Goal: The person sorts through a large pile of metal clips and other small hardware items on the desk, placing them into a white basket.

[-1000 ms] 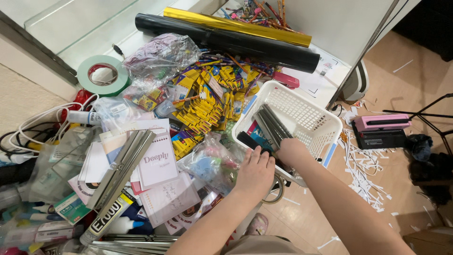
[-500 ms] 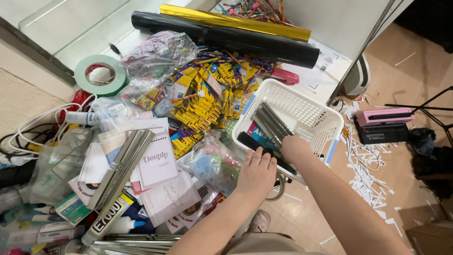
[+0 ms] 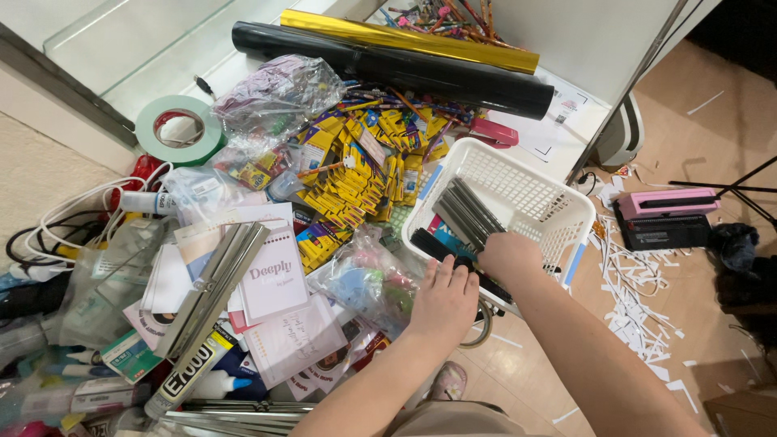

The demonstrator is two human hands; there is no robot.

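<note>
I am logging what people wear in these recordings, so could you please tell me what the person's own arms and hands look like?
Both forearms are bare, with no sleeves in view. The left hand and right hand wear no gloves, and no rings, watch or bracelet show. The fingernails that show look short and unpainted.

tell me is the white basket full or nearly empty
Nearly empty: the white basket shows mostly bare mesh floor, holding only a bundle of grey metal strips gripped by the right hand.

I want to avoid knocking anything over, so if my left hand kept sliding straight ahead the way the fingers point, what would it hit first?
Your left hand points up and away from you, fingertips at the near rim of the white basket. It would probably meet the black strip lying across that rim first, though depth is hard to judge.
</note>
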